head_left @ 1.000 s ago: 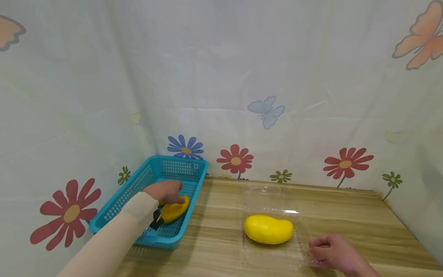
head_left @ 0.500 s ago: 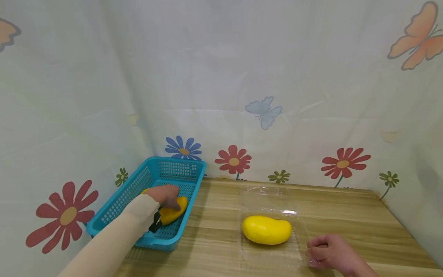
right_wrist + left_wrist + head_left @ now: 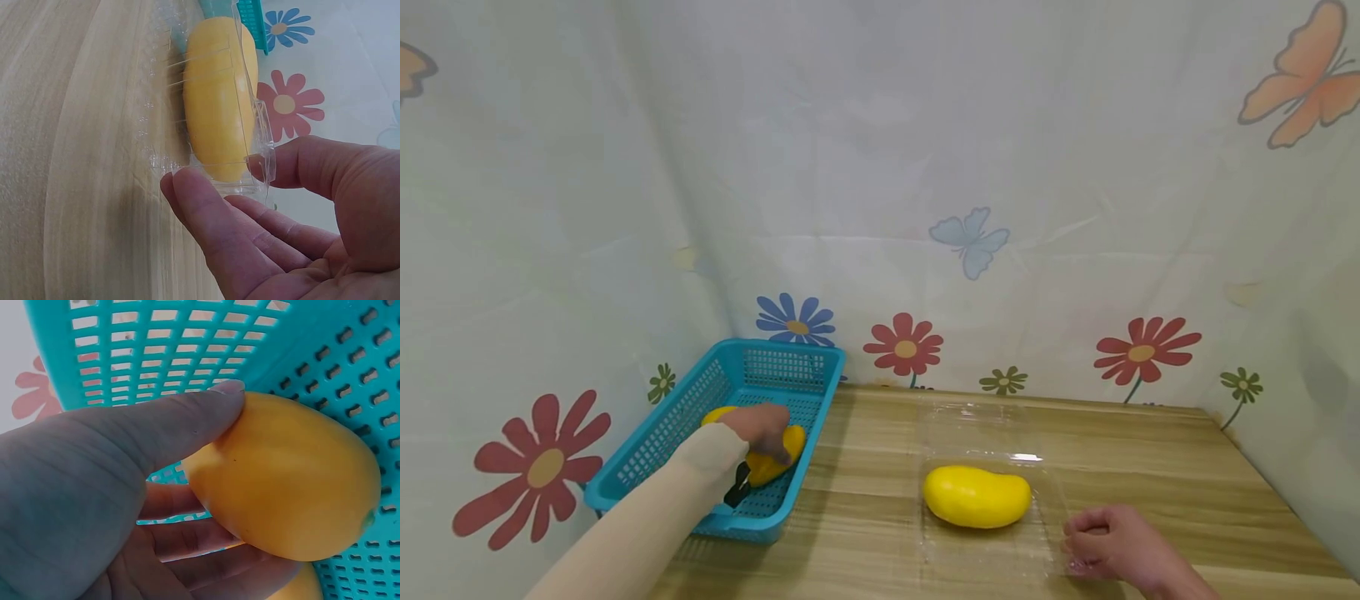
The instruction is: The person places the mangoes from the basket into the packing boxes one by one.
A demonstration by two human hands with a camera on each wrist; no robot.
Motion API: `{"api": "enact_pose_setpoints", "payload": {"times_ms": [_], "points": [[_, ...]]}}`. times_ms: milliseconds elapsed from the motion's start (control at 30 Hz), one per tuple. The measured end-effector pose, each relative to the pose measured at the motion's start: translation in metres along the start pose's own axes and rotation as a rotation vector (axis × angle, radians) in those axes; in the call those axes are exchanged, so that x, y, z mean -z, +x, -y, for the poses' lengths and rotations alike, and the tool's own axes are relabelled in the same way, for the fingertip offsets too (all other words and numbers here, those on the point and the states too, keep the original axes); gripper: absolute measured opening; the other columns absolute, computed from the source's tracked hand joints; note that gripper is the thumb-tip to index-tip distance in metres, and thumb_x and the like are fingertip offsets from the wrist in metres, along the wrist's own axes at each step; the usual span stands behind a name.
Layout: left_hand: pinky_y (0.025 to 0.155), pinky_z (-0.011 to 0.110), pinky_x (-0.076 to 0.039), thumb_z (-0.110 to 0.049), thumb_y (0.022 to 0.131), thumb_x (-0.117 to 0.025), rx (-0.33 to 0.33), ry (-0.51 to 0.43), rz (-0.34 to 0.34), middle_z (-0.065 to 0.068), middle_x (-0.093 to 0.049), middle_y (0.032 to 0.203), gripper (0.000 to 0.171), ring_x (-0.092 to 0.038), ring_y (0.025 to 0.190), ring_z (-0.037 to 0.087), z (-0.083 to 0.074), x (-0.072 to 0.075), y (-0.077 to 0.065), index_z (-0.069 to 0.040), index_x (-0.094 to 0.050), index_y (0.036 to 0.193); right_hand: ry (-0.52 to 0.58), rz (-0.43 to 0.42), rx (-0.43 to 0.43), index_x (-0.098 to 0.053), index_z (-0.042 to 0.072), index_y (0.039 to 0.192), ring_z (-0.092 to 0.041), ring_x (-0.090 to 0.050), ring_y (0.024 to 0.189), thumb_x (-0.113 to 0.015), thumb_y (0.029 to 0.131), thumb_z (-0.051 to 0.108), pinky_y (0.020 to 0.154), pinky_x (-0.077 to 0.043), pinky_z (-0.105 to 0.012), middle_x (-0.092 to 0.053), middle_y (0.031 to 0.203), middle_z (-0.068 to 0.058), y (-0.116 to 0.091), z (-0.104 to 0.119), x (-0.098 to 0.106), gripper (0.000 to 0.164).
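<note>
Inside the blue basket (image 3: 831, 417), my left hand (image 3: 762, 429) grips a yellow mango (image 3: 287, 481). Its thumb lies along one side and the fingers curl underneath, as the left wrist view shows. Part of a second mango (image 3: 718, 414) shows behind that hand. A clear plastic box (image 3: 981, 558) stands on the table with its lid (image 3: 973, 429) folded back. In it lies another mango (image 3: 977, 497). At the box's right edge, my right hand (image 3: 1116, 546) pinches the rim between thumb and fingers, seen closely in the right wrist view.
The wood-grain table (image 3: 865, 483) ends at a pale curtain (image 3: 850, 167) printed with flowers and butterflies, which rises at the back and both sides. The basket's raised walls surround my left hand. A black strap piece (image 3: 739, 485) sits at my left wrist.
My left hand has settled lower onto the mango in the basket, its thumb closing against it. The right hand stays at the box's edge. The whole view has shifted slightly.
</note>
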State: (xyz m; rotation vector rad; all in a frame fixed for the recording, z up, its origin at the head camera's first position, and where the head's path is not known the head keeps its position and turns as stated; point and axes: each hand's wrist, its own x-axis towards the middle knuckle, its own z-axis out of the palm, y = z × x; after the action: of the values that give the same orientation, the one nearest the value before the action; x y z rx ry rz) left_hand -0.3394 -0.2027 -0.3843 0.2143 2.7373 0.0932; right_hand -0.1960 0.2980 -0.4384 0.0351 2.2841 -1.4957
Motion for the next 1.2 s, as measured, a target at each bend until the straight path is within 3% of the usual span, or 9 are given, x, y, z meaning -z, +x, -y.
{"api": "enact_pose_setpoints", "payload": {"times_ms": [300,700,933,1200], "points": [[0.074,0.037,-0.057,-0.027,0.086,-0.084,0.001,-0.004,0.005,0.008,-0.06,0.093,0.039,-0.058,0.083,0.024,0.001,-0.001,0.003,-0.008,-0.059,0.108,-0.009,-0.012,-0.021,-0.064,-0.014,0.12,-0.015,-0.069,0.083,-0.069,0.096,0.011,0.079,-0.063,-0.034,-0.074,0.096,-0.005,0.002,-0.001,0.001,0.035],[0.075,0.036,-0.056,-0.032,0.081,-0.088,-0.064,0.022,-0.025,0.006,-0.061,0.092,0.043,-0.057,0.082,0.022,0.005,-0.002,0.004,-0.008,-0.062,0.106,-0.023,-0.009,-0.023,-0.063,-0.014,0.12,-0.014,-0.069,0.083,-0.068,0.096,0.012,0.079,-0.063,-0.034,-0.074,0.097,-0.005,0.003,-0.001,0.002,0.036],[0.072,0.037,-0.058,-0.025,0.078,-0.09,-0.16,-0.01,-0.078,0.006,-0.065,0.096,0.044,-0.058,0.082,0.02,0.006,0.003,-0.005,-0.005,-0.066,0.109,-0.009,-0.002,0.007,-0.062,-0.017,0.12,-0.015,-0.07,0.082,-0.069,0.096,0.012,0.077,-0.063,-0.033,-0.074,0.096,-0.005,0.001,-0.002,0.002,0.039],[0.078,0.039,-0.058,-0.025,0.075,-0.092,-0.194,0.005,-0.137,0.005,-0.068,0.1,0.052,-0.059,0.083,0.02,0.004,0.006,-0.006,-0.004,-0.069,0.117,0.019,0.003,0.021,-0.06,-0.018,0.12,-0.015,-0.07,0.084,-0.069,0.095,0.011,0.077,-0.063,-0.033,-0.074,0.098,-0.007,0.0,-0.002,0.001,0.039]]}}
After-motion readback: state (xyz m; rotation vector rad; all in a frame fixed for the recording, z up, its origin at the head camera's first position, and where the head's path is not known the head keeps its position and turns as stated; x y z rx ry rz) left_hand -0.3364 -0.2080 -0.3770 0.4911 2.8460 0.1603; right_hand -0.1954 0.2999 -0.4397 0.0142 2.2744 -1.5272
